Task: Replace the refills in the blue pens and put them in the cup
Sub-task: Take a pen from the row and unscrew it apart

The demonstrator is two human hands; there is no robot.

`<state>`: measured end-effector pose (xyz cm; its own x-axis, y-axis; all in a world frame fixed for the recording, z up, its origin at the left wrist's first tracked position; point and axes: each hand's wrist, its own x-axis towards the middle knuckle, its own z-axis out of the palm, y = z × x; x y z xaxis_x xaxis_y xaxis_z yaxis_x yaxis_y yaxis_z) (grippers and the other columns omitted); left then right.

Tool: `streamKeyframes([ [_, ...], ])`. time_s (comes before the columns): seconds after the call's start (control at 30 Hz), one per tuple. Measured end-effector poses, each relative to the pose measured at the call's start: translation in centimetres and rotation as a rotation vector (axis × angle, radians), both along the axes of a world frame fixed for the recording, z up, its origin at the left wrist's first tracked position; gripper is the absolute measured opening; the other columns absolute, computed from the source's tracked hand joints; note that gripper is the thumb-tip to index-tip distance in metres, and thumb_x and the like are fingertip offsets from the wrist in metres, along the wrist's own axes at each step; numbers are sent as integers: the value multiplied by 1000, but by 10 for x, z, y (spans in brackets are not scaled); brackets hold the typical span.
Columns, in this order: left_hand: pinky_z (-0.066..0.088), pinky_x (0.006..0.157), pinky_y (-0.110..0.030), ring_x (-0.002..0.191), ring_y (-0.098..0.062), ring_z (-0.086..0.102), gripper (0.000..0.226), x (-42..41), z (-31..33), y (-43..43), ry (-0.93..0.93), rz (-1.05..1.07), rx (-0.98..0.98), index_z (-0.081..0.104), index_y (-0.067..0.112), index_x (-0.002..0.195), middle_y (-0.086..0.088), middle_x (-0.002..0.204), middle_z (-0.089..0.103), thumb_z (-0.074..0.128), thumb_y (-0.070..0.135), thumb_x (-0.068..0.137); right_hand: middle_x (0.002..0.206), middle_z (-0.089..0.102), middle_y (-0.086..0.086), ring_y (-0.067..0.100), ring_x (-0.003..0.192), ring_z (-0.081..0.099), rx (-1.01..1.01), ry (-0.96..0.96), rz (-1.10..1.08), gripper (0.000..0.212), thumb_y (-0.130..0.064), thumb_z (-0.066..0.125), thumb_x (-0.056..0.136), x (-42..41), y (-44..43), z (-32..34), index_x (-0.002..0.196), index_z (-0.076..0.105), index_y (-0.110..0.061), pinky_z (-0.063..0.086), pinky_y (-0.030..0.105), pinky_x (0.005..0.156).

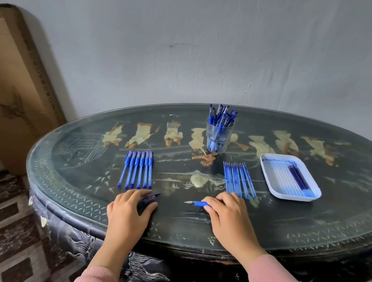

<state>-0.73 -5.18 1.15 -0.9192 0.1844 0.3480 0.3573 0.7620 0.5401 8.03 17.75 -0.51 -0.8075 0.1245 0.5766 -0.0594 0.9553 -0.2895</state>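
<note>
My left hand (131,206) lies on the table with its fingers curled round a blue pen cap (151,198), whose clip pokes out to the right. My right hand (228,210) holds an uncapped blue pen (197,203) flat on the table, its metal tip pointing left. A row of several capped blue pens (138,170) lies beyond my left hand. Several loose blue refills (238,180) lie beyond my right hand. A clear cup (218,136) at the back holds several blue pens.
A white tray (268,172) at the right holds several used refills, clear and dark. The oval dark table (310,226) has a glass top with inlaid figures. A large cardboard box (11,86) leans against the wall at the left.
</note>
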Motion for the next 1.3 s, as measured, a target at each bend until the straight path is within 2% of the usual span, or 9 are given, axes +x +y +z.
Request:
streamKeyframes([
  [0.27, 51, 88, -45, 99, -3, 61, 34, 10, 3, 30, 117, -382, 127, 65, 34, 114, 26, 101, 64, 64, 48, 83, 81, 53, -8, 15, 77, 47, -6, 21, 17, 12, -24, 67, 89, 1, 0, 1, 101, 70, -26, 45, 29, 72],
  [0.4, 51, 86, -41, 93, -1, 60, 20, 15, 2, 50, 51, -421, 171, 71, 31, 100, 28, 91, 65, 76, 25, 82, 82, 52, -10, 13, 78, 45, -4, 9, 48, 17, -30, 56, 92, 2, -1, 2, 104, 68, -27, 44, 26, 73],
  [0.57, 52, 68, -37, 70, -9, 58, 14, 17, -3, 58, 84, -369, 197, 68, 16, 74, 15, 72, 60, 70, 14, 87, 80, 47, -9, 13, 77, 41, 23, 8, 73, 14, -17, 73, 87, 1, -2, 2, 99, 67, -23, 44, 26, 70],
  [0.67, 51, 65, -40, 65, -14, 56, 36, 17, -3, 59, 61, -379, 210, 64, 11, 68, 9, 67, 59, 54, 33, 94, 81, 47, -8, 14, 78, 43, 30, 23, 83, 19, -13, 76, 84, 0, -2, 1, 100, 68, -20, 44, 26, 70],
  [0.8, 43, 75, -26, 80, -7, 57, 56, 23, 8, 56, -137, -325, 273, 68, 17, 79, 9, 78, 63, 34, 61, 87, 83, 49, -6, 15, 79, 48, -23, 36, 74, 26, -14, 77, 83, 2, -2, 3, 108, 72, -18, 48, 27, 71],
  [0.93, 45, 76, -15, 84, -8, 61, 23, 23, 11, 49, -151, -399, 400, 64, 28, 107, 13, 89, 66, 72, 28, 86, 82, 44, -8, 13, 79, 43, -23, 25, 71, 19, -17, 72, 87, 3, -2, 5, 105, 68, -22, 44, 23, 71],
  [1.07, 39, 67, -10, 77, -2, 60, 17, 20, 13, 49, -154, -324, 333, 65, 33, 80, 15, 74, 67, 64, 21, 93, 80, 46, -7, 15, 78, 45, 20, 20, 87, 19, -17, 74, 85, 4, -4, 4, 102, 69, -22, 48, 26, 70],
  [1.2, 44, 74, -7, 85, 1, 64, 16, 23, 17, 49, -272, -353, 448, 65, 28, 106, 12, 92, 71, 66, 28, 90, 79, 48, -6, 16, 76, 48, -3, 33, 73, 19, -18, 73, 85, 4, -4, 7, 103, 71, -21, 49, 27, 68],
  [1.3, 47, 70, -12, 72, -2, 61, 27, 22, 15, 48, -257, -403, 461, 66, 27, 103, 9, 85, 70, 76, 13, 83, 79, 46, -6, 15, 76, 46, 6, 30, 77, 15, -18, 71, 87, 5, -5, 8, 101, 70, -22, 48, 26, 68],
])
